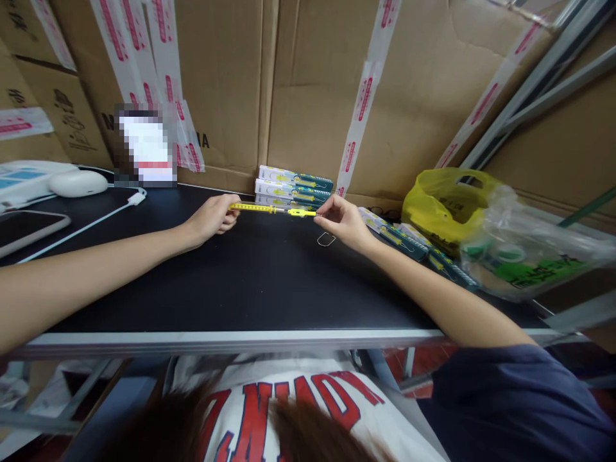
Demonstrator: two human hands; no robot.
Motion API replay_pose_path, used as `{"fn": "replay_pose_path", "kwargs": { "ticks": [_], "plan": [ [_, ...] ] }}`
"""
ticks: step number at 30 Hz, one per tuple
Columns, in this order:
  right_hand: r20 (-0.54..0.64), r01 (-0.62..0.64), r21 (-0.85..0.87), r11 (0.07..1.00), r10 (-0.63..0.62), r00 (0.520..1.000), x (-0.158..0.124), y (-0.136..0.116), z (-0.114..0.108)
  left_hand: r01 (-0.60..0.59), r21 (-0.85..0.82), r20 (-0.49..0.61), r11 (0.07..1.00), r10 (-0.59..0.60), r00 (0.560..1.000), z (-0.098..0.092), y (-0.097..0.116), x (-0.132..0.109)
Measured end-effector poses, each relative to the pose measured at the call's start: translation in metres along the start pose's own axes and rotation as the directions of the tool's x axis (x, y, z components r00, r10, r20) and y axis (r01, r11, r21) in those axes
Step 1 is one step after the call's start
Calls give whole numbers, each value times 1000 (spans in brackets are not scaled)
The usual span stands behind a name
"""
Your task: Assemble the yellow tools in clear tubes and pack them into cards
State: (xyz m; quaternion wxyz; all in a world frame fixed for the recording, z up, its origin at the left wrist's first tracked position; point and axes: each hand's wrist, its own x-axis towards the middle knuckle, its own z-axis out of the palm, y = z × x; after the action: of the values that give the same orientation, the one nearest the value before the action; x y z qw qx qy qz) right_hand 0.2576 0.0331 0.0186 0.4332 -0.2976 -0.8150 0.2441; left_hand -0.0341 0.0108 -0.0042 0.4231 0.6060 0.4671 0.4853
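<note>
My left hand (215, 215) grips the left end of a slim yellow tool with a graduated scale (257, 207), held level above the black tabletop. At its other end, the thumb and forefinger of my right hand (341, 219) pinch a thin tip next to the bright yellow part. My fingers hide both ends of the tool. Below my right fingers, a small metal wire loop (326, 239) lies on the table. Just behind the tool is a stack of printed boxes (293, 186) with yellow tools pictured on them.
More printed boxes (414, 247) lie to the right, beside a yellow plastic bag (445, 205) and a clear bag (534, 250). At left are a phone (31, 231), a white case (78, 184) and a cable (79, 230). Large cartons (317, 96) stand behind the table (250, 282).
</note>
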Motion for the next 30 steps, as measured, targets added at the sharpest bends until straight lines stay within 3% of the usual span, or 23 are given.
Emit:
{"fn": "replay_pose_path", "kwargs": {
  "ticks": [30],
  "plan": [
    [39,-1,41,999,-1,999,-3,-8,5,11,-9,46,1000,-10,999,5,5,-6]
  ]
}}
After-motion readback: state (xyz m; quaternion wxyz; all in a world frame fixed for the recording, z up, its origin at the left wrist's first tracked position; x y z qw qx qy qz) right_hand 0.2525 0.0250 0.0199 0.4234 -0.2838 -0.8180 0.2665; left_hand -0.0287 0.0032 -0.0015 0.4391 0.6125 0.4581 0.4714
